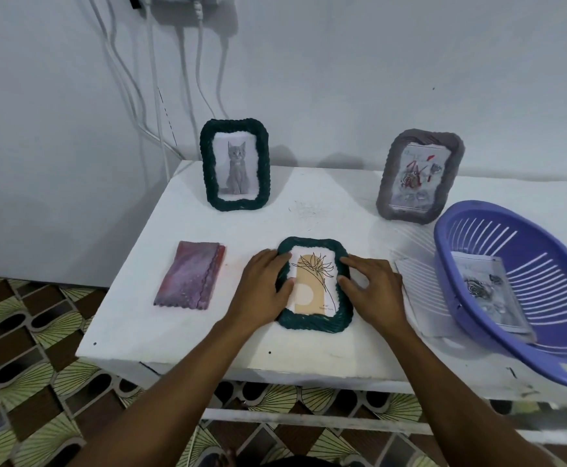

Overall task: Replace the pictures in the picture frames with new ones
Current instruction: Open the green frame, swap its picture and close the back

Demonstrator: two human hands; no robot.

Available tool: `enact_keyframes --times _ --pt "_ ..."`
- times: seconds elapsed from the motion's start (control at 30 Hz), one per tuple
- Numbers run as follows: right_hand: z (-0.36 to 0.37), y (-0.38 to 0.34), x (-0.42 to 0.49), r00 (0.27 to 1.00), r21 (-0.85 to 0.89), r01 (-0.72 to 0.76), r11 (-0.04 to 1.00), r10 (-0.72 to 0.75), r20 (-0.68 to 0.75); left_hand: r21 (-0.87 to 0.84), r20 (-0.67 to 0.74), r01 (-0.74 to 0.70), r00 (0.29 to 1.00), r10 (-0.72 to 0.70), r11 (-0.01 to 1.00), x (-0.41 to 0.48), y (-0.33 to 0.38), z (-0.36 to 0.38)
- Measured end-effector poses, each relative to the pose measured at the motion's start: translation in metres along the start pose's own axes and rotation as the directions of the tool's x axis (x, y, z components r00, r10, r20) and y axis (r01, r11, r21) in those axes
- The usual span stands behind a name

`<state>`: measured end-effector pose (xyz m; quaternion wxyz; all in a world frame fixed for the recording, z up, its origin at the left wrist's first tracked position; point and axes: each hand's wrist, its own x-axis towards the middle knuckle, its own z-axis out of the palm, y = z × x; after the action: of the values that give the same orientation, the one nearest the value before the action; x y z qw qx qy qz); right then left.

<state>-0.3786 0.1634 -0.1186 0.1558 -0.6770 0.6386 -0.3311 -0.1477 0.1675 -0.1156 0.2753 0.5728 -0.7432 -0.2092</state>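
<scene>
Head view: left hand [262,285] flat-fingered, pressed dark green woven rectangular frame [313,323]; right hand [373,292] curled, gripped rim. Advised level lift before flipping.

Soft, cool, even light filled the view, without glare. The white worktop [312,203] past the left hand [262,291] and right hand [374,291] was bright. A pale shadow lay on the wall [342,79] beside the upright frame [235,165] beyond them. Straight edges bowed, and the floor [22,332] was smeared by the right forearm.
</scene>
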Motion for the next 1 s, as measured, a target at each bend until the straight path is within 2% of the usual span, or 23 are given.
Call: enact_keyframes --times 0.1,0.17,0.23,0.33,0.43,0.6,0.77,0.87,1.0 --pt "-0.005 0.001 0.0 1.0 0.044 -0.005 0.999 0.005 0.005 -0.125 -0.025 0.058 0.998 -0.062 0.99 0.0 0.004 0.002" --pt "-0.008 -0.001 0.001 1.0 0.148 -0.021 0.989 0.018 0.02 -0.214 -0.058 0.071 0.995 -0.086 0.974 0.002 0.006 0.001" --pt "-0.013 -0.004 0.003 0.996 0.296 -0.078 0.952 0.063 0.06 -0.376 -0.082 0.061 0.992 -0.099 0.925 0.006 0.01 -0.002" --pt "-0.023 -0.013 0.01 0.976 0.563 -0.214 0.798 0.155 0.152 -0.606 -0.041 0.072 0.992 -0.122 0.792 0.011 0.016 -0.009" --pt "-0.034 -0.022 0.023 0.964 0.716 -0.266 0.646 0.156 0.217 -0.755 0.119 0.179 0.984 -0.136 0.63 0.018 0.02 -0.024" --pt "-0.047 -0.03 0.047 0.972 0.794 -0.233 0.562 0.097 0.216 -0.768 0.255 0.214 0.967 -0.019 0.604 0.045 0.02 -0.043" --pt "-0.049 -0.034 0.071 0.985 0.845 -0.174 0.505 0.1 0.143 -0.758 0.265 0.179 0.963 0.045 0.628 0.076 0.03 -0.057" --pt "-0.046 -0.036 0.084 0.988 0.873 -0.149 0.465 0.103 0.114 -0.795 0.284 0.211 0.958 0.043 0.569 0.093 0.035 -0.059" --pt "-0.047 -0.034 0.103 0.989 0.853 -0.136 0.504 0.121 0.087 -0.819 0.269 0.213 0.963 0.028 0.532 0.112 0.036 -0.056"
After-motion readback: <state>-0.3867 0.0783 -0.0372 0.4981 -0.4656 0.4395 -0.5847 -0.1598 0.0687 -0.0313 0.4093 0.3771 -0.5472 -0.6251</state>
